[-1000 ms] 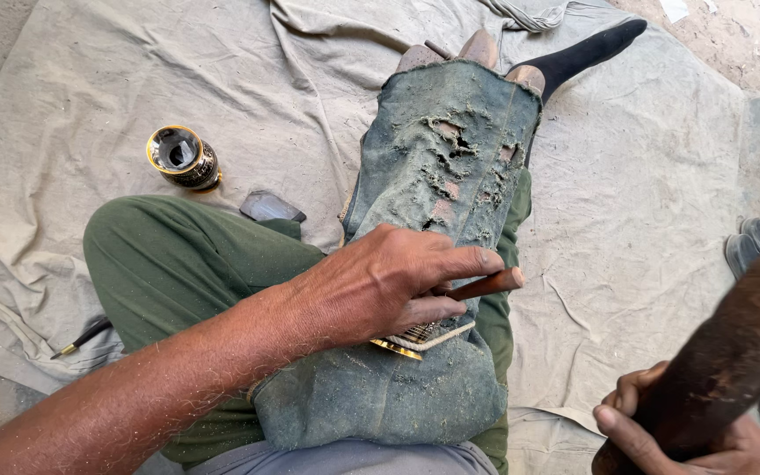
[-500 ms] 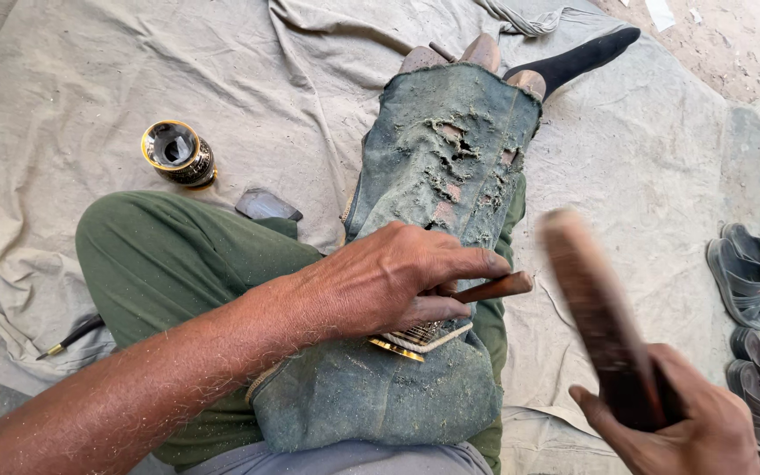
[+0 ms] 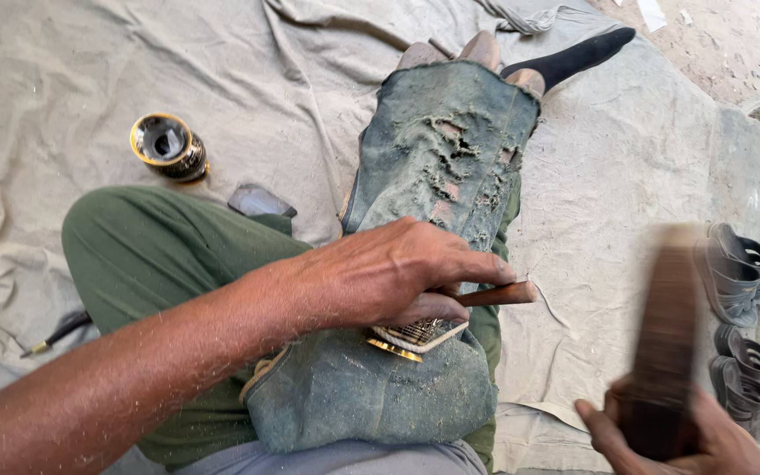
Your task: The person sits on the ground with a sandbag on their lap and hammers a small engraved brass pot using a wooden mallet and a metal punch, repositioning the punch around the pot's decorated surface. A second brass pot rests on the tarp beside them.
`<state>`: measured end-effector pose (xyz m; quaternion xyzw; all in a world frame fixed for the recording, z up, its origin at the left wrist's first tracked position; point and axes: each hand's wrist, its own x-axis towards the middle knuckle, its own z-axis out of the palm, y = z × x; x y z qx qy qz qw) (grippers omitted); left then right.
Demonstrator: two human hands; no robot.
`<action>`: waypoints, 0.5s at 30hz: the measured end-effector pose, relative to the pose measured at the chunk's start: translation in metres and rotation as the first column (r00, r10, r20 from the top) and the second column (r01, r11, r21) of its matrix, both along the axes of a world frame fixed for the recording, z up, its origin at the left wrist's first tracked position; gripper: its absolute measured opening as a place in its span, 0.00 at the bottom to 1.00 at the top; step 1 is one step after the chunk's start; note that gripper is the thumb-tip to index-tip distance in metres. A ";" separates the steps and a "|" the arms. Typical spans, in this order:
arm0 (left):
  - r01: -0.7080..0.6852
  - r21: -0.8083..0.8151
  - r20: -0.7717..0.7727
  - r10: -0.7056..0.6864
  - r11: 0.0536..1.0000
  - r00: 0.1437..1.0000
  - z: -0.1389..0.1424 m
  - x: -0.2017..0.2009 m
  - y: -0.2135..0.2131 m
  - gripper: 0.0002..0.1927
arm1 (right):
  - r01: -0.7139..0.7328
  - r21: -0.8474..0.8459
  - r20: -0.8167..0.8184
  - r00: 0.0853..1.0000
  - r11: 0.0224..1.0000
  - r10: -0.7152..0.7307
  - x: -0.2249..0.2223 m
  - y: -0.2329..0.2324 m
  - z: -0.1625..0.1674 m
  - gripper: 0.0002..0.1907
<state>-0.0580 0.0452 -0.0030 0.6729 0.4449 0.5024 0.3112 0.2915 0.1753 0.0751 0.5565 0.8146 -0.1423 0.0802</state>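
Fingers of the left hand (image 3: 398, 277) pinch a thin chisel (image 3: 496, 295) on a small brass piece (image 3: 415, 336) (hard, slippery), at the lap cloth's (image 3: 433, 176) near edge; the right hand (image 3: 670, 435) grips a blurred wooden mallet (image 3: 666, 325).

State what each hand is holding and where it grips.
Left hand pins a small brass-edged piece and a thin wooden-handled tool on the lap, gripping the tool's near end. Right hand grips a blurred dark wooden mallet by its lower end.

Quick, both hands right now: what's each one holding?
Left hand: closed on a thin wooden-handled tool, pressing a small gold-rimmed piece on the lap.
Right hand: closed around a dark wooden mallet, motion-blurred.
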 end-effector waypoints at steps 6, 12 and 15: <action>0.027 0.060 -0.032 -0.025 0.998 0.999 0.003 -0.004 0.002 0.30 | -0.046 -0.044 0.174 0.983 0.998 0.053 0.016 0.009 -0.012 0.25; 0.083 0.014 -0.044 -0.082 0.996 0.996 0.004 -0.006 0.005 0.29 | -0.051 0.118 0.080 0.996 0.992 0.041 0.032 -0.012 -0.023 0.23; 0.098 0.010 -0.007 -0.097 0.995 0.995 0.001 -0.006 0.006 0.30 | -0.012 0.125 0.002 1.000 0.992 0.012 0.040 -0.013 -0.031 0.24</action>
